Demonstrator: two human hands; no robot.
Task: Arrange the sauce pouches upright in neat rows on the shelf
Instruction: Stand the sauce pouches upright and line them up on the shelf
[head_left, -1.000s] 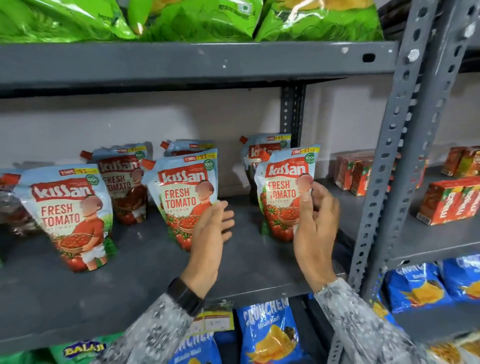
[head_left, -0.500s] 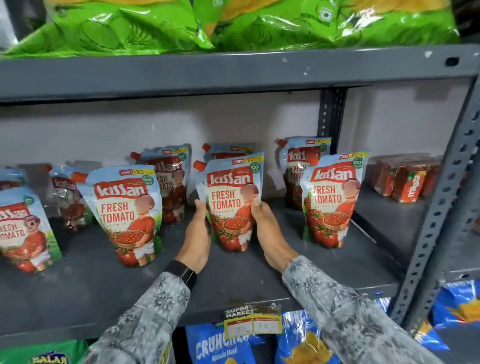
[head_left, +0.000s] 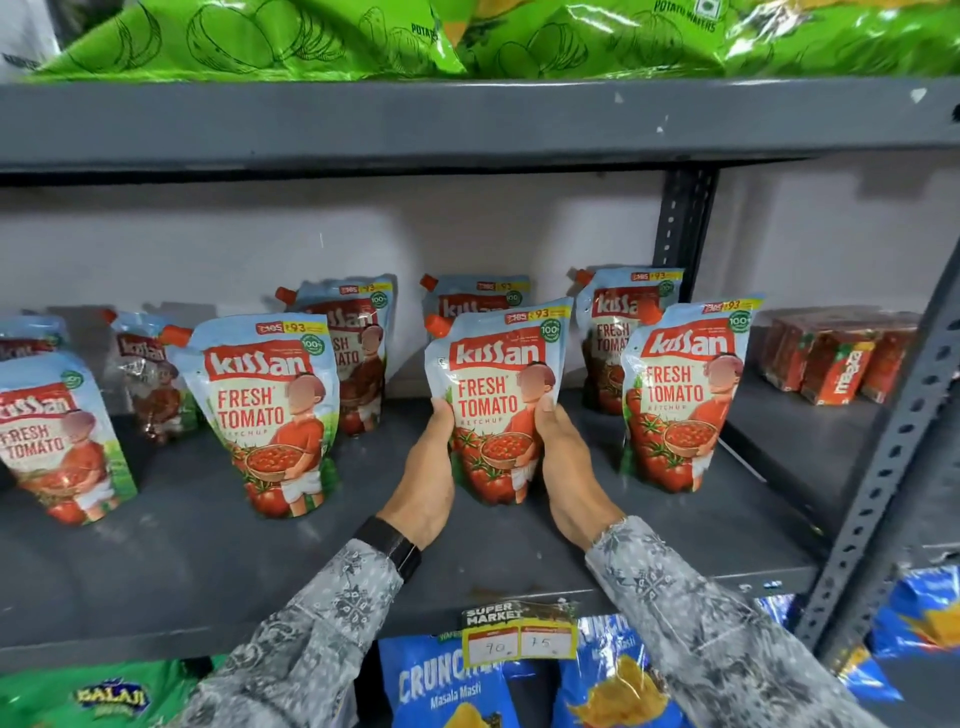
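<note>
Several blue-and-red tomato ketchup pouches stand upright on the grey metal shelf (head_left: 156, 571) in a front row and a back row. My left hand (head_left: 428, 470) and my right hand (head_left: 569, 467) clasp the two sides of the middle front pouch (head_left: 496, 395), which stands on the shelf. To its right stands another front pouch (head_left: 685, 395). On its left stand a front pouch (head_left: 265, 410) and one at the far left (head_left: 49, 436). Back-row pouches (head_left: 358, 338) are partly hidden behind the front ones.
Red juice cartons (head_left: 836, 358) sit at the right on the same shelf. A slotted grey upright (head_left: 883, 467) bounds the right front corner. Green snack bags (head_left: 311, 36) fill the shelf above; blue chip bags (head_left: 447, 686) and a yellow price tag (head_left: 519, 642) hang below.
One second ago my right hand held the right front pouch and my left the middle one. Both hands now clasp the middle pouch. The view has shifted left and closer.
</note>
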